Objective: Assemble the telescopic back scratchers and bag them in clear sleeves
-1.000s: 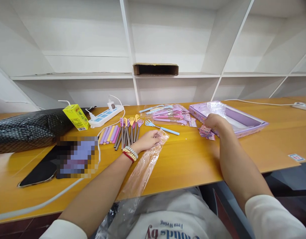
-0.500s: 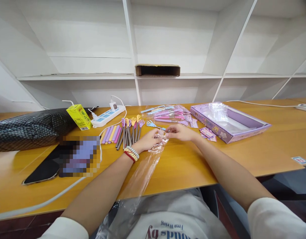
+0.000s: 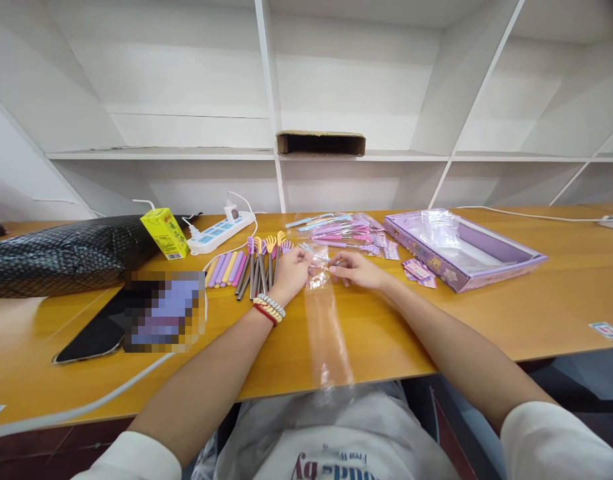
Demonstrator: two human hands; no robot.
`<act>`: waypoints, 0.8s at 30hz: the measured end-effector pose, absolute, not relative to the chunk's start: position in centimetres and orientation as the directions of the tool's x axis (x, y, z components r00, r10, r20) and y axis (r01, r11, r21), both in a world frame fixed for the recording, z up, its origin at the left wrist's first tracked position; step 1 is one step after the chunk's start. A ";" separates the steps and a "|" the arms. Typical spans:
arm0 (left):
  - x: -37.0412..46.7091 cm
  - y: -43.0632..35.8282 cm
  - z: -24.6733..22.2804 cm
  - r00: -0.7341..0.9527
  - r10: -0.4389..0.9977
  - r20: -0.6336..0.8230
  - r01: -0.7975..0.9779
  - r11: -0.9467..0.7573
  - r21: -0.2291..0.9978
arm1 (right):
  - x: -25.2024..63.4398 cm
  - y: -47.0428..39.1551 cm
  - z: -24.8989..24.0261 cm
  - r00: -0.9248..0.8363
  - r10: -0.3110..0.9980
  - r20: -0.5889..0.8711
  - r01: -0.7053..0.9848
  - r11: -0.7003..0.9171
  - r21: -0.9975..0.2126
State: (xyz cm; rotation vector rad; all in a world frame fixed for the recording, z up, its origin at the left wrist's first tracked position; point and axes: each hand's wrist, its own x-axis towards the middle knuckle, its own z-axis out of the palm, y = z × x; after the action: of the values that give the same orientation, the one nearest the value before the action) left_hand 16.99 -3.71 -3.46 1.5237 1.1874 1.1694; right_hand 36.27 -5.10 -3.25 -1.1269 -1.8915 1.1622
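Note:
A long clear plastic bag (image 3: 329, 327) hangs from my fingers over the table's front edge. My left hand (image 3: 292, 272) is closed, pinching the bag near its top. My right hand (image 3: 357, 269) is closed at the other side of the bag's top, gripping a small back scratcher. Its pale blue claw head (image 3: 305, 247) shows just beyond my left fingertips; most of its shaft is hidden by fingers and film. Left of my left hand lie several back scratchers (image 3: 270, 248) with grey shafts and purple, yellow or pink heads. Beside them is a row of purple and yellow handles (image 3: 226, 269).
Bagged scratchers (image 3: 341, 230) lie in a pile behind my hands. To the right are small printed cards (image 3: 419, 271) and a purple open box (image 3: 496, 277). On the left are a power strip (image 3: 221, 233), a yellow drink carton (image 3: 165, 233), a phone (image 3: 89, 330) and a black wrapped bundle (image 3: 76, 253).
The bag has swung from slanting left to hanging nearly straight down. My left hand has risen slightly, and the blue scratcher head is now more covered by film and fingers.

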 end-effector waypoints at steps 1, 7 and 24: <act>16.8 -3.5 -3.3 0.006 0.978 0.209 0.162 -0.207 0.965 | 36.2 -5.2 -3.3 -0.439 0.897 0.050 0.315 0.206 -0.926; 16.0 -3.0 -2.6 -0.282 0.919 0.275 0.191 -0.227 0.955 | 35.8 -5.3 -3.6 -0.527 0.850 -0.032 0.203 0.089 -0.975; 15.6 -3.5 -1.9 -0.422 0.742 0.521 0.426 -0.345 0.836 | 33.6 -7.3 -4.0 -0.503 0.800 0.327 0.669 0.600 -0.438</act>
State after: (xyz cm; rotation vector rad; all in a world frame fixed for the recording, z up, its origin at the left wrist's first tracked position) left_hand 15.56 -3.47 -1.85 1.5237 1.6264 1.8405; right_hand 33.57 -7.29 -4.05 -1.1636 -2.3289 0.3476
